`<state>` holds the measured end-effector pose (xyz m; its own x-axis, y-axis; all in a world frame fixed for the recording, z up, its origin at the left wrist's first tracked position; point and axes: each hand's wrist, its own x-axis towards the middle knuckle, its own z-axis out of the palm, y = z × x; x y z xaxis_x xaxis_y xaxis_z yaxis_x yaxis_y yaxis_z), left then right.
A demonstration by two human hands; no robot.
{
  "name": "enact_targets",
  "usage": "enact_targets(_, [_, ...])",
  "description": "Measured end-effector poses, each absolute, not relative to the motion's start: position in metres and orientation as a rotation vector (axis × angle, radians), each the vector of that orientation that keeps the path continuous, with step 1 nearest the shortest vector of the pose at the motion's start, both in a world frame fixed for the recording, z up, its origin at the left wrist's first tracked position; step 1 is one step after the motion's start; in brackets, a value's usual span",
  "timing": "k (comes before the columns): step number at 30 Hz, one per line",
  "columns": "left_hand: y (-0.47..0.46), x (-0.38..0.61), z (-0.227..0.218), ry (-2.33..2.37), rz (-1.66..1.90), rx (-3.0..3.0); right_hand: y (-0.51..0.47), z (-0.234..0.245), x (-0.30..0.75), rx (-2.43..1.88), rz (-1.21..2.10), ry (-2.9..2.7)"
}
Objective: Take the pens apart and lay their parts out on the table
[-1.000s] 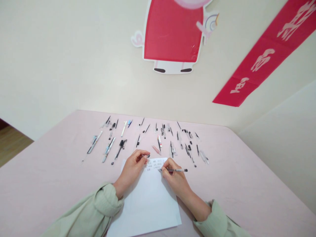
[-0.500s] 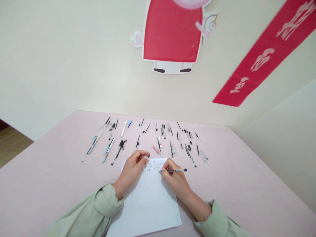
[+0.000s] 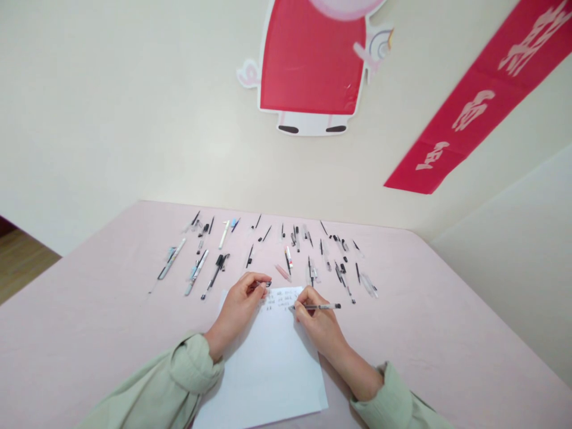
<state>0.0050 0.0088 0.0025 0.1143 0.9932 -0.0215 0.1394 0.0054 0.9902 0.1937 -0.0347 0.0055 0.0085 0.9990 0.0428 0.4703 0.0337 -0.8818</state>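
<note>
My right hand [image 3: 318, 317] grips a slim pen [image 3: 328, 306] with a clear barrel and dark parts, its tip at the handwriting on a white sheet of paper [image 3: 272, 369]. Rows of small dark handwriting [image 3: 279, 299] fill the sheet's top part; the lower part is blank. My left hand [image 3: 243, 301] rests at the sheet's upper left edge. Between its thumb and fingers is a small black pen cap [image 3: 268, 283], mostly hidden by the fingers.
On the pink tablecloth [image 3: 447, 333] beyond the paper lie several taken-apart pens [image 3: 217, 274], refills [image 3: 267, 232] and caps in loose rows. A white and red pen [image 3: 288, 260] lies just past the sheet. Behind stands a wall with a red banner [image 3: 473, 110].
My right hand and the pen tip have shifted slightly to the right along the line of writing. The left hand stays in place.
</note>
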Motion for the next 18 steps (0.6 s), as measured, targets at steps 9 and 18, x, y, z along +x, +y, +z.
enact_targets(9, [0.0103, 0.004, -0.0011, 1.236, 1.054, 1.367, -0.0356, 0.0067, 0.1932, -1.531, 0.891, -1.581])
enact_targets(18, [0.0094, 0.005, 0.0016, 1.233, 1.056, 1.356, -0.0352, 0.0059, 0.193, -1.552, 0.889, -1.587])
